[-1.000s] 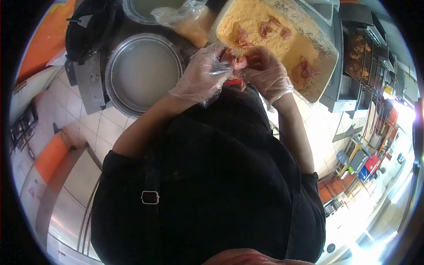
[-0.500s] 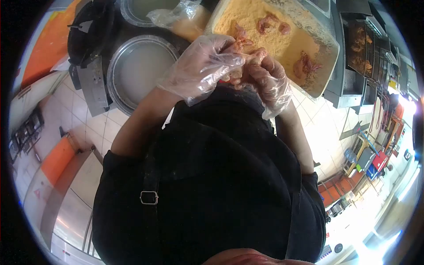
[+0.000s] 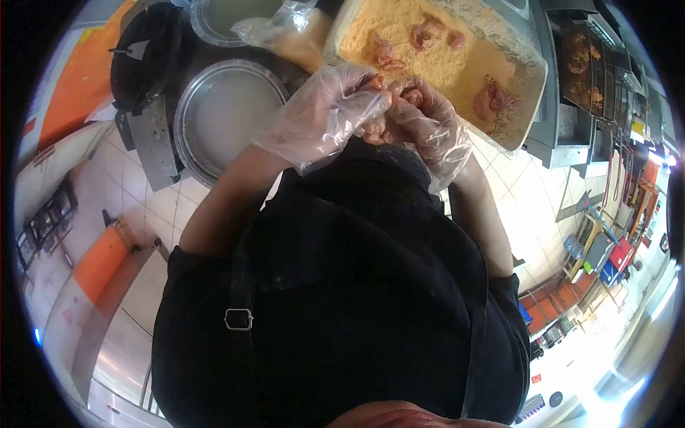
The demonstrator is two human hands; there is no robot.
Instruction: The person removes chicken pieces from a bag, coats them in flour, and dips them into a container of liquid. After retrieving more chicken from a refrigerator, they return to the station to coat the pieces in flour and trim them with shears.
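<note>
Both hands wear loose clear plastic gloves and meet just in front of the apron. My left hand (image 3: pixel 332 107) is closed, its fingers pinching one side of a raw chicken piece (image 3: pixel 375 130). On the other side my right hand (image 3: pixel 432 125) is wrapped round the same piece, with some pink flesh showing by its thumb. Much of the piece is hidden behind the gloves. Just beyond the hands lies a tub of yellowish breading flour (image 3: pixel 399 36). Several raw chicken pieces rest on the flour, among them one at the right (image 3: pixel 494 100) and one near the hands (image 3: pixel 384 51).
A round container of cloudy liquid (image 3: pixel 232 114) stands left of the hands, with a second round container (image 3: pixel 235 18) behind it. A clear plastic bag (image 3: pixel 296 32) lies between them and the tub. At the right, metal racks (image 3: pixel 589 78) hold browned pieces.
The hands have drawn slightly closer together, covering more of the chicken piece. The piece in the flour beyond my left hand shows more fully. The whole view has shifted slightly.
</note>
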